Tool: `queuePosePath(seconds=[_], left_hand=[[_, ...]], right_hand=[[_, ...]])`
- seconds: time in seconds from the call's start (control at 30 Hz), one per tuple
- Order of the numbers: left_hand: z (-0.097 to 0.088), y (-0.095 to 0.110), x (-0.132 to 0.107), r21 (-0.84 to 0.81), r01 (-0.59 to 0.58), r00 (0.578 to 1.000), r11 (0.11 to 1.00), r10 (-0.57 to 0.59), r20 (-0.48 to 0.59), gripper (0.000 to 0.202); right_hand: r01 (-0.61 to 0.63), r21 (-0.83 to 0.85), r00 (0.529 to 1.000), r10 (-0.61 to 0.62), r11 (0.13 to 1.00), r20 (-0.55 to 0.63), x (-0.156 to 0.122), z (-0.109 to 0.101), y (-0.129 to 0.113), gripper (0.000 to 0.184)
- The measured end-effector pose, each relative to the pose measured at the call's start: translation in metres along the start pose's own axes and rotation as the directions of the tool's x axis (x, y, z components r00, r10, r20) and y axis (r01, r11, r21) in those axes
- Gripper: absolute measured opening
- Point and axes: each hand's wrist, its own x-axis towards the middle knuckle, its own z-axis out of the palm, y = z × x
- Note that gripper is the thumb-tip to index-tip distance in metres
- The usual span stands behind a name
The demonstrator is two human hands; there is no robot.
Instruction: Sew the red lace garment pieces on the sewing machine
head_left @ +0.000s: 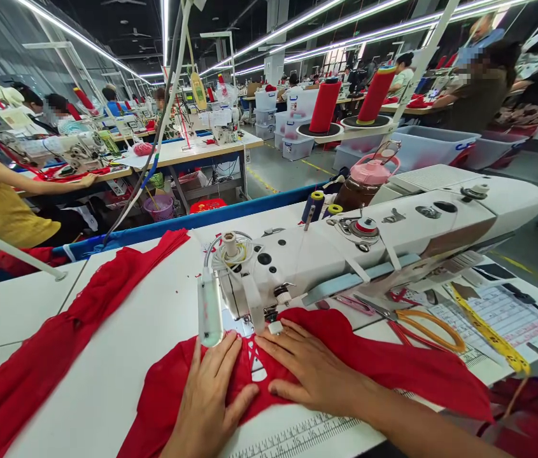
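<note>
Under the head of a white sewing machine (249, 280) lies a piece of red fabric (163, 388), spread over the table. My left hand (216, 381) rests flat on the fabric left of the needle area, fingers stretched out and the thumb apart. On the right side, my right hand (307, 366) also presses the fabric flat with its fingers extended, their tips close to the presser foot. Between the hands an opening in the fabric with a crossing strip shows the pale surface below. The needle tip is hidden behind the machine's parts.
A long bunch of red fabric (87, 312) lies on the left. Orange-handled scissors (433, 327), a yellow tape measure (488, 331) and papers (502, 312) sit at the right. Behind the machine stand a pink-lidded jar (361, 181) and thread cones (314, 207). Co-workers sit at other machines.
</note>
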Motion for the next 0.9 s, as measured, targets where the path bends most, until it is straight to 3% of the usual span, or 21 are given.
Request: queuePosePath(seconds=[0.9], left_hand=[[0.001, 0.0, -0.0008, -0.02, 0.027, 1.0, 0.999, -0.027, 0.009, 0.062]], right_hand=[[0.01, -0.004, 1.0, -0.01, 1.0, -0.002, 0.0006, -0.0008, -0.0011, 0.067]])
